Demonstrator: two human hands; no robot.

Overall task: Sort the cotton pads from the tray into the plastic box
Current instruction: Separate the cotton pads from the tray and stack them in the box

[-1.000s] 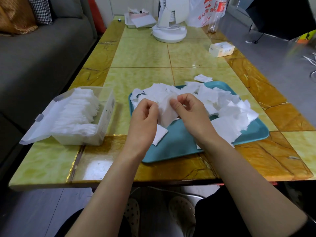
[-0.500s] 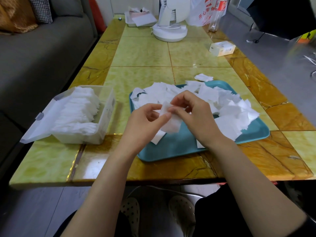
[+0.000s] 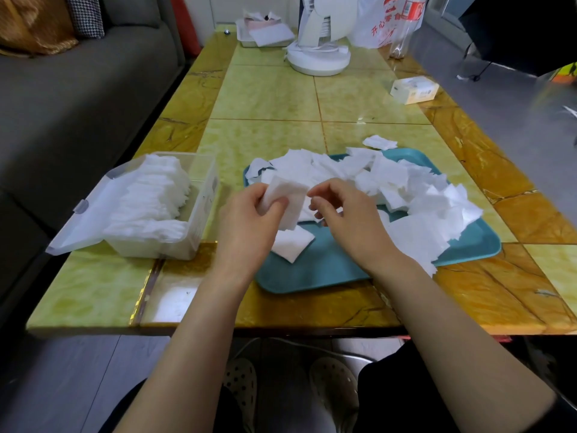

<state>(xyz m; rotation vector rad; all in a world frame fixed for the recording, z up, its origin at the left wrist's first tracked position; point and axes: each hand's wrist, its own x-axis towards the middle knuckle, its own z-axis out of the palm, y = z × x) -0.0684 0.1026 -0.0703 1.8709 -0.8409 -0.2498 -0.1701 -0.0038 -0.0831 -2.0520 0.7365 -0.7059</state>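
Observation:
A teal tray (image 3: pixel 331 270) lies on the table in front of me, heaped with several loose white cotton pads (image 3: pixel 415 195). My left hand (image 3: pixel 249 220) grips a small stack of cotton pads (image 3: pixel 288 198) above the tray's left end. My right hand (image 3: pixel 349 220) hovers just right of that stack with its fingers curled, and nothing shows between them. To the left stands a clear plastic box (image 3: pixel 199 214) with its lid folded open, holding a row of stacked pads (image 3: pixel 153 201). One pad (image 3: pixel 292 243) lies alone on the tray under my hands.
One pad (image 3: pixel 379 142) lies on the table behind the tray. A white fan base (image 3: pixel 318 57), a small tissue pack (image 3: pixel 413 89), a plastic bag and a bottle stand at the far end. A grey sofa (image 3: pixel 71 104) runs along the left.
Both hands held the pads together before. Now the stack sits in my left hand alone, shifted left, and my right hand has come off it.

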